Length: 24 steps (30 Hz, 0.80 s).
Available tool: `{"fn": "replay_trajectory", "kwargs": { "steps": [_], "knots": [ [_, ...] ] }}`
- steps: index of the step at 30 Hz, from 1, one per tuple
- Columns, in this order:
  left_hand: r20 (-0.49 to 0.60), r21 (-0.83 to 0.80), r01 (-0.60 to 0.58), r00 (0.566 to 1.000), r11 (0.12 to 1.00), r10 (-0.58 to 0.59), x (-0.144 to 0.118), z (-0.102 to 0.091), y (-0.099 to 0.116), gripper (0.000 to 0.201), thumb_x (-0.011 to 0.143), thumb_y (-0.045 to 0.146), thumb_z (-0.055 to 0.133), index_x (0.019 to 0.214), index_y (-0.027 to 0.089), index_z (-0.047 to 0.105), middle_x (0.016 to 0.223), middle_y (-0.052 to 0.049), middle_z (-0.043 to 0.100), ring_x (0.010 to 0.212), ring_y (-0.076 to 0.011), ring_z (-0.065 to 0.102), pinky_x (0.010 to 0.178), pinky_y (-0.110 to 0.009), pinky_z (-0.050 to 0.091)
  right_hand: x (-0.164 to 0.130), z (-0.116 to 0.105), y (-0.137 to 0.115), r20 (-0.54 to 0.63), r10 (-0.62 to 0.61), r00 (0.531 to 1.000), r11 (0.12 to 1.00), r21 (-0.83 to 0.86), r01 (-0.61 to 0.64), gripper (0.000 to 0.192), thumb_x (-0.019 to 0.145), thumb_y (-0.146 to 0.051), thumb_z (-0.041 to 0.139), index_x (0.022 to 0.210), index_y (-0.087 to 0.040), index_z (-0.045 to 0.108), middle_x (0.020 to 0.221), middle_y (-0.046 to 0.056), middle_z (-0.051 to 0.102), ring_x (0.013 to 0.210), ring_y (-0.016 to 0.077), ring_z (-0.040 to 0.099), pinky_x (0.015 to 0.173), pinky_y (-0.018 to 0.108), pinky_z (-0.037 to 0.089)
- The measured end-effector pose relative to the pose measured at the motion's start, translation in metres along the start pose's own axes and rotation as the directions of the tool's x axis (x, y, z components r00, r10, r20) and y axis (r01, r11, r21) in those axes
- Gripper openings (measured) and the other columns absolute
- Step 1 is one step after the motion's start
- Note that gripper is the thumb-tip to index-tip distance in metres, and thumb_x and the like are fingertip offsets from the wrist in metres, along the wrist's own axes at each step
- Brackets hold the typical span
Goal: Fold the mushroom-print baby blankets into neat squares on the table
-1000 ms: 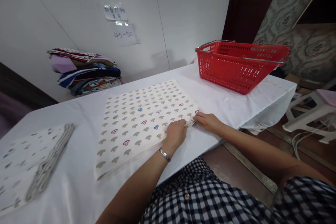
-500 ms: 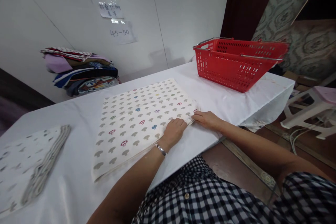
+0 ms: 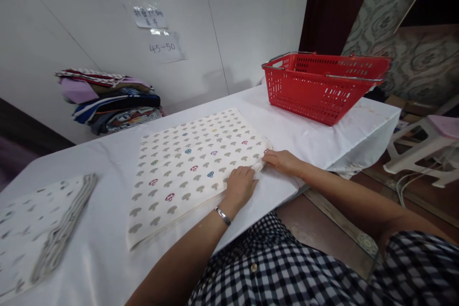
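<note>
A folded white cloth (image 3: 193, 162) printed with grey mushrooms and a few coloured ones lies spread in front of me. My right hand (image 3: 283, 162) pinches its near right corner, thumb and fingers closed on the layers. On the near edge, just left of that corner, rests my left hand (image 3: 239, 186). Its fingers lie on the cloth and the thumb stands apart, so it looks open. A silver bracelet (image 3: 223, 216) circles the left wrist. Farther left lies a second folded cloth (image 3: 39, 229), white with dark specks, its layered edge facing right.
A red plastic basket (image 3: 315, 95) with metal handles stands at the back right of the white-covered table (image 3: 107, 258). Behind the table's back left edge is a pile of folded fabrics (image 3: 111, 98). Paper signs (image 3: 163, 48) hang on the wall. A plastic stool (image 3: 426, 146) stands right.
My left hand has slid slightly down and toward me at the cloth's near edge, and its thumb now shows. The right hand keeps its pinch on the corner.
</note>
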<state>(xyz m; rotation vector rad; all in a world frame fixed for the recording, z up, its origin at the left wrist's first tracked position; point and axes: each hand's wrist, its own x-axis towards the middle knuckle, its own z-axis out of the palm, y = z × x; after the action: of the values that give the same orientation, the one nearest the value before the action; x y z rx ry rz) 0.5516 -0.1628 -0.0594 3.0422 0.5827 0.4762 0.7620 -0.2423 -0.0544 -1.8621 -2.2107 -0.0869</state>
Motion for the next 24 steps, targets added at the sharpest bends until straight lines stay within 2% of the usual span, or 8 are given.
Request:
{"fn": "replay_trajectory", "kwargs": {
  "steps": [6,9,13,17,19,21,24],
  "knots": [
    [-0.031,0.089,0.046,0.999,0.995,-0.044,0.005,0.000,0.003,0.015,0.085,0.011,0.045,0.093,0.017,0.057,0.088,-0.006,0.059,0.085,-0.0219,0.050,0.075,-0.036,0.037,0.001,-0.004,0.000,0.028,0.026,0.999,0.999,0.031,-0.027,0.026,0.093,-0.028,0.039,0.109,-0.023,0.059,0.112,0.006,0.060,0.093,0.0183,0.057,0.069,0.027,0.043],
    [-0.080,0.090,0.015,0.997,0.996,-0.008,0.007,0.000,0.002,0.016,0.086,0.010,0.043,0.091,0.017,0.057,0.089,-0.006,0.058,0.087,-0.0219,0.049,0.077,-0.037,0.036,-0.002,-0.002,0.002,0.053,0.027,0.998,0.999,0.043,-0.029,0.024,0.092,-0.027,0.042,0.110,-0.023,0.057,0.111,0.006,0.059,0.092,0.0183,0.058,0.070,0.027,0.043],
    [-0.054,0.081,-0.037,0.998,0.996,0.042,0.010,-0.005,0.003,0.016,0.085,0.008,0.044,0.083,0.018,0.057,0.083,-0.005,0.057,0.082,-0.0207,0.048,0.073,-0.035,0.037,-0.002,-0.004,0.001,0.094,0.023,0.995,0.999,-0.026,-0.021,0.020,0.089,-0.021,0.044,0.104,-0.020,0.058,0.110,0.006,0.059,0.090,0.0172,0.059,0.069,0.026,0.044],
    [-0.134,0.089,0.039,0.991,0.995,-0.027,0.013,-0.016,0.005,0.014,0.086,0.010,0.045,0.085,0.018,0.057,0.087,-0.006,0.057,0.086,-0.0215,0.048,0.076,-0.037,0.037,0.000,-0.010,-0.003,-0.031,0.087,0.996,0.991,-0.095,-0.090,0.024,0.090,-0.020,0.041,0.110,-0.021,0.055,0.115,0.008,0.058,0.095,0.0178,0.058,0.069,0.026,0.045],
    [-0.101,0.094,0.041,0.994,0.995,-0.031,0.013,-0.017,0.007,0.015,0.086,0.009,0.045,0.085,0.018,0.057,0.087,-0.005,0.057,0.084,-0.0211,0.048,0.074,-0.036,0.038,0.000,-0.012,-0.004,-0.024,0.097,0.995,0.989,-0.110,-0.099,0.022,0.089,-0.018,0.041,0.105,-0.020,0.057,0.112,0.008,0.059,0.093,0.0177,0.059,0.069,0.026,0.046],
    [-0.037,0.094,0.014,0.999,0.996,-0.011,0.012,-0.013,0.008,0.017,0.085,0.006,0.043,0.084,0.017,0.056,0.084,-0.005,0.056,0.080,-0.0201,0.048,0.070,-0.034,0.039,-0.001,-0.012,-0.004,0.037,0.064,0.997,0.992,-0.111,-0.060,0.019,0.087,-0.015,0.043,0.098,-0.019,0.058,0.106,0.007,0.061,0.088,0.0172,0.059,0.068,0.025,0.045],
    [-0.050,0.070,0.043,0.998,0.997,-0.040,0.008,-0.006,0.009,0.017,0.085,0.006,0.043,0.088,0.018,0.055,0.088,-0.004,0.056,0.083,-0.0199,0.049,0.073,-0.035,0.040,-0.004,-0.011,-0.003,0.023,0.081,0.996,0.992,-0.096,-0.078,0.020,0.087,-0.015,0.042,0.099,-0.019,0.057,0.105,0.007,0.061,0.088,0.0178,0.059,0.068,0.026,0.045]
  ]
}}
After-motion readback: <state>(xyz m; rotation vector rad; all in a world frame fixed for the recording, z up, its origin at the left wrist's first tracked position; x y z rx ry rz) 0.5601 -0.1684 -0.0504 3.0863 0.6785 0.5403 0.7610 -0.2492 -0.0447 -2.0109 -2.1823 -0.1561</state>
